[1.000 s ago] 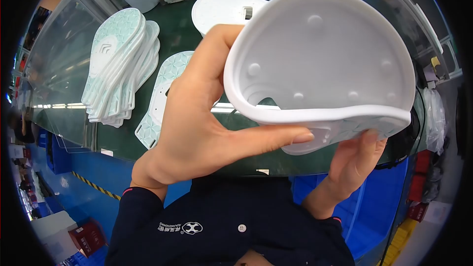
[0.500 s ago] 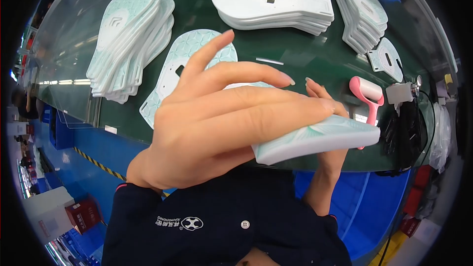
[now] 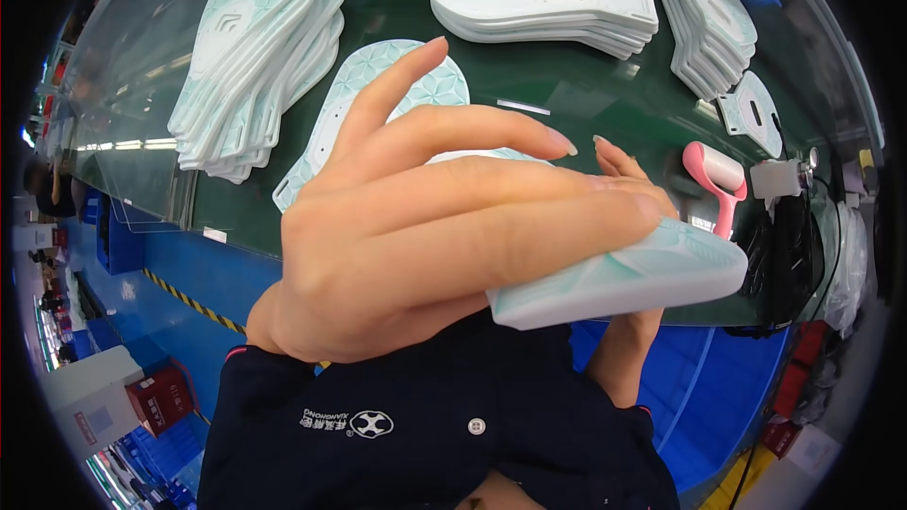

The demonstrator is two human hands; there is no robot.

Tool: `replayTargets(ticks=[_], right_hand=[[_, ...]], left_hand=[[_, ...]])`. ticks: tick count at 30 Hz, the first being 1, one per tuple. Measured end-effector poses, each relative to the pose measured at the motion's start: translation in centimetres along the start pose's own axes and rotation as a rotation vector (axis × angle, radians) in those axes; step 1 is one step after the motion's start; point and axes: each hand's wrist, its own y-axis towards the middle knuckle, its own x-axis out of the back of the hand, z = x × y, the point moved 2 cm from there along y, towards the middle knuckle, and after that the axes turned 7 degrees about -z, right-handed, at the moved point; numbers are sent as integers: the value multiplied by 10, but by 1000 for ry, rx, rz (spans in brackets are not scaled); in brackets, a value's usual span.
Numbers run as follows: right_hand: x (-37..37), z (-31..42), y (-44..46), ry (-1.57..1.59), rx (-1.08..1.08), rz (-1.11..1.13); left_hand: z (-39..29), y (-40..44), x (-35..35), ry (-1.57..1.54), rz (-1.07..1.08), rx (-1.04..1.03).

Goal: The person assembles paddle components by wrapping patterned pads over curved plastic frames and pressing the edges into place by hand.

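Close to the camera, my left hand (image 3: 406, 217) grips a white plastic panel (image 3: 624, 293) with a mint-green patterned face. Its long fingers lie over the patterned face, while the index finger stands raised. My right hand (image 3: 624, 165) is behind the panel at its far side; fingertips show above it and the wrist below, but most of its grip is hidden. Under my left hand, a larger paddle-shaped panel (image 3: 406, 66) with a mint-green star pattern lies on the green table (image 3: 529, 137), partly covered.
Stacks of paddle-shaped panels stand at the left (image 3: 255, 66) and the back (image 3: 539, 0). A stack of smaller panels (image 3: 709, 28) is at the right, with a single slotted panel (image 3: 754, 118) beside it. Nearby lie a pink-handled roller (image 3: 716, 175) and a black bag (image 3: 789, 246).
The held panel has tilted slightly and moved a little right and down in view, showing more of its rounded end. The table things have shifted slightly with the camera. Both hands keep their places.
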Motion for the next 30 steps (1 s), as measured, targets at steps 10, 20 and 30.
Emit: replayTargets(ticks=[10,20,30], right_hand=[[-2,-1,2,20,-136,12],[5,-7,-9,2,-272,-130],[-3,58,41,-803,538,239]], left_hand=[[-3,2,1,-29,53,93],[3,-8,-14,133,-251,43],[9,-1,-32,278,-40,170]])
